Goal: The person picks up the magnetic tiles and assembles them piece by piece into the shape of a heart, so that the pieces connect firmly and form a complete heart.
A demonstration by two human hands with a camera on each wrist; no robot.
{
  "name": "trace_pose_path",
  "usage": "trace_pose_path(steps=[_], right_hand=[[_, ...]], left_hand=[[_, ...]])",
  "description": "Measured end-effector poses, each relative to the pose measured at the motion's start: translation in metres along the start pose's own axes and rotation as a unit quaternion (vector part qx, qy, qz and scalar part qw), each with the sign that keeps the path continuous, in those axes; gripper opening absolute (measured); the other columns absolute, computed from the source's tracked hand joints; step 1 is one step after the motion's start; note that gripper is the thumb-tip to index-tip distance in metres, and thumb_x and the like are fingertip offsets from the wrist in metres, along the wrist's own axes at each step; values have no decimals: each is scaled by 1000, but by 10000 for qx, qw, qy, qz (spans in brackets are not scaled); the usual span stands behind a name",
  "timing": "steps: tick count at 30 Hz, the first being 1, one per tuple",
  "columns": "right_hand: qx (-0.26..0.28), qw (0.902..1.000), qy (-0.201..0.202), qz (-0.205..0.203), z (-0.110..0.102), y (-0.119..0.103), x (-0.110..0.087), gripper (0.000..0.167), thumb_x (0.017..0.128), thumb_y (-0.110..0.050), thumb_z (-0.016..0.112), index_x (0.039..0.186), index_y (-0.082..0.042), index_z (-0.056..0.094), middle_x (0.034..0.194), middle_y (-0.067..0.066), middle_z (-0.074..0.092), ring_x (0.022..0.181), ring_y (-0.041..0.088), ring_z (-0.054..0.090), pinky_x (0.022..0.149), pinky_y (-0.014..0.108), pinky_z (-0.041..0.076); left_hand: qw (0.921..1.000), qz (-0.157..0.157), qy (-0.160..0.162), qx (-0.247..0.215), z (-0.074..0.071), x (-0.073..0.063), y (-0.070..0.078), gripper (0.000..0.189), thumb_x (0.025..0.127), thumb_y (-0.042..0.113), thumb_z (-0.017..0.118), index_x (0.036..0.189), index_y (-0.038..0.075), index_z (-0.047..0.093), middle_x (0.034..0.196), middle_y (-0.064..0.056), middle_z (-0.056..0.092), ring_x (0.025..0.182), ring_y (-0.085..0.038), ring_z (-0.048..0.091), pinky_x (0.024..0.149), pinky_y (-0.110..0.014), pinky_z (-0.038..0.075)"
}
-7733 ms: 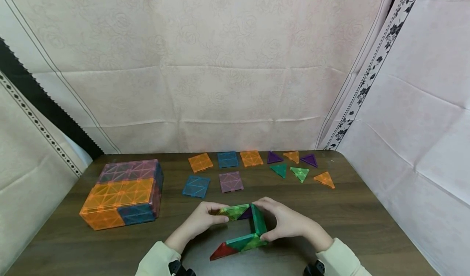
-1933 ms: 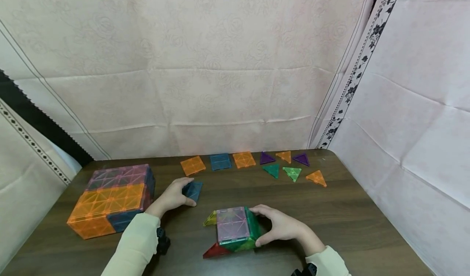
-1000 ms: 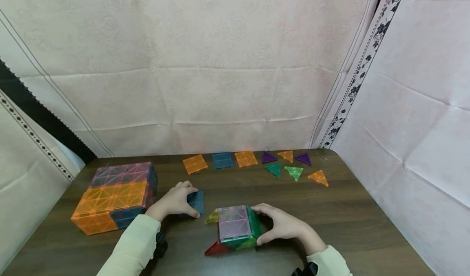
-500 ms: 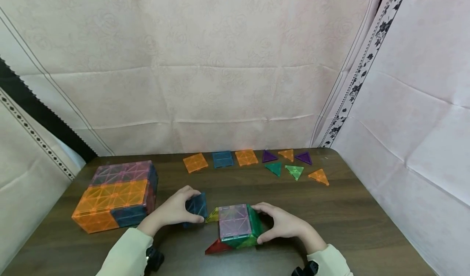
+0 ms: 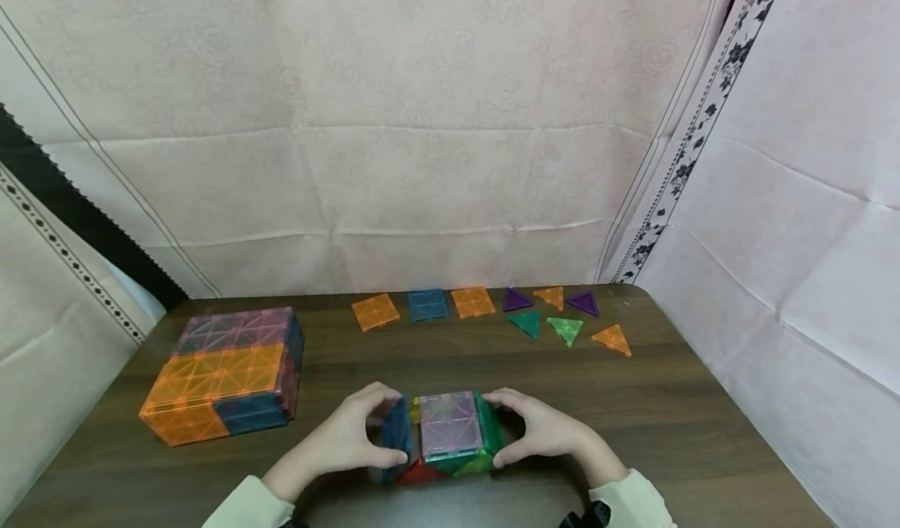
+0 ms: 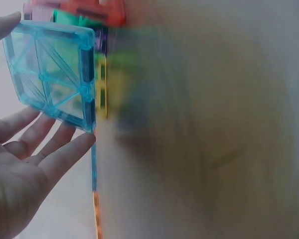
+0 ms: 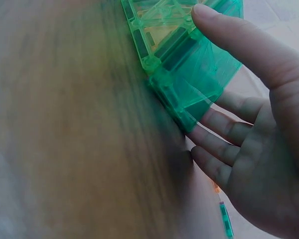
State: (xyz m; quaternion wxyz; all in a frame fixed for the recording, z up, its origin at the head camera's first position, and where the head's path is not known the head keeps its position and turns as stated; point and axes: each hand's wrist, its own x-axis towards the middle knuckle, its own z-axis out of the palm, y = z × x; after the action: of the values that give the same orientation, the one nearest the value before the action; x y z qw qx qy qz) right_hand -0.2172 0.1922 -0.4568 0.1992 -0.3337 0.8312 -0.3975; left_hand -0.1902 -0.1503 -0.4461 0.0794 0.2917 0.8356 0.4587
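My left hand [image 5: 348,434] pinches a clear blue square magnetic tile [image 5: 397,433] by opposite edges, between thumb and fingers. The blue tile stands on edge at the left, open side of a small structure; the left wrist view shows its face [image 6: 52,74]. A pinkish-purple square tile [image 5: 451,422] roofs that structure. Its walls include a green right side [image 5: 490,428], a red triangle [image 5: 419,473] at front left and a yellow piece [image 5: 415,411] behind. My right hand [image 5: 551,434] grips the right side, thumb at the near corner and fingers at the far one.
A large block of purple, orange and blue tiles [image 5: 221,372] stands at the left. Along the back edge lie an orange square [image 5: 376,312], a blue square [image 5: 427,305], another orange square [image 5: 473,301] and several loose triangles, including a light green triangle [image 5: 566,329].
The pinkish-purple square went from the table onto the structure. My left hand took the blue square, turned it upright and brought it to the structure's left side. My right hand stays at the right side.
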Motion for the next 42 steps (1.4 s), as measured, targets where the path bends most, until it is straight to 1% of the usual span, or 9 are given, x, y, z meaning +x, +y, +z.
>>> trace_pose_path(steps=[8,12,16,20,22,25,30,37,42], right_hand=[[54,10000,2,32,0,1,-1,80,82,-36,77,146,-8,38,142,5,43,128,30,43,104,42,39],[57,10000,-7,48,0,-1,-2,80,83,-35,76,147,-8,37,142,5,42,128,30,42,104,43,39],[-27,9999,-51,122,0,-3,-2,83,82,-37,76,148,-8,35,146,8,40,132,31,40,104,48,37],[-122,9995,-108,258,0,-7,-3,88,81,-39,77,150,-8,32,150,13,36,136,34,35,105,54,34],[-158,9994,-132,295,1,-8,-3,89,81,-39,77,151,-8,31,151,15,34,137,35,33,106,55,33],[-196,9993,-127,292,1,-8,-3,89,82,-39,76,151,-7,30,152,15,34,139,34,31,107,54,32],[-227,9995,-70,186,0,-10,-2,89,82,-38,76,150,-4,31,151,16,35,138,34,33,109,50,33],[-357,9993,-13,98,1,-15,-3,92,80,-39,77,151,-3,30,150,16,36,136,35,35,106,50,36],[-378,9992,97,54,3,-19,-3,92,80,-38,77,150,-3,30,146,14,41,126,32,45,95,39,46]], left_hand=[[9998,73,-99,142,12,2,3,62,76,37,81,125,10,54,116,2,51,107,-17,55,89,-37,51],[9996,-176,-204,-28,12,1,4,70,78,37,80,132,6,50,123,-2,49,114,-24,52,91,-42,50],[9976,-514,-437,-182,11,-3,6,88,76,35,82,144,1,38,136,-12,44,125,-35,44,96,-50,46],[9960,-683,-568,105,12,-5,9,105,71,37,86,150,0,27,147,-22,36,133,-41,36,101,-58,37],[9955,-723,-558,246,14,-5,10,107,70,37,86,150,0,26,149,-24,34,135,-42,35,102,-61,34],[9956,-729,-517,275,15,-4,12,105,71,36,86,150,-1,27,149,-26,35,134,-43,36,102,-61,33],[9964,-679,-510,61,15,-3,12,104,71,31,86,149,-5,27,149,-28,34,134,-42,37,101,-55,38],[9973,-577,-439,-63,16,-1,13,101,72,26,86,146,-9,29,147,-30,35,133,-42,38,99,-51,41],[9982,-488,-332,-54,16,-2,13,99,71,23,87,146,-9,31,146,-29,36,132,-43,38,99,-52,41]])
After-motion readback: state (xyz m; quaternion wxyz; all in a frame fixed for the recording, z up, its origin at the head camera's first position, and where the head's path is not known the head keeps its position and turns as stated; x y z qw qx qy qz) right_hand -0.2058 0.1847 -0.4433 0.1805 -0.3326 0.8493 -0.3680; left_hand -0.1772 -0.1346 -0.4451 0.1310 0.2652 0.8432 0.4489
